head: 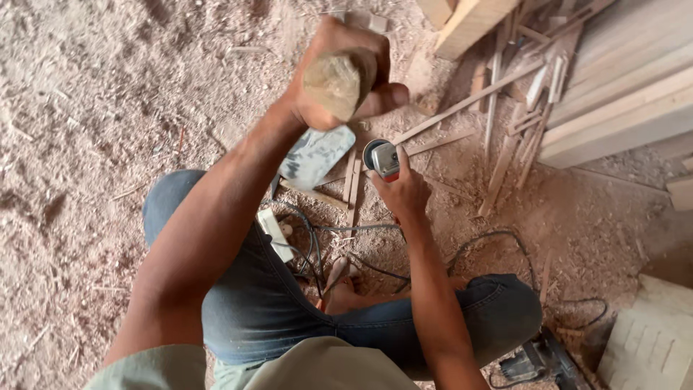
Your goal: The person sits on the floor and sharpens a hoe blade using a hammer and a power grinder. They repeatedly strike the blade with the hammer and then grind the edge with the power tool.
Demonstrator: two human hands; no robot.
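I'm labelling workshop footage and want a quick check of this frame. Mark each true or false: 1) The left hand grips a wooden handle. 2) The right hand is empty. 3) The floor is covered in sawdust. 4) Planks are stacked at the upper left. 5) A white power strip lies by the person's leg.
1) The left hand grips a wooden handle: true.
2) The right hand is empty: false, it holds a small angle grinder.
3) The floor is covered in sawdust: true.
4) Planks are stacked at the upper left: false, they lie at the upper right.
5) A white power strip lies by the person's leg: true.
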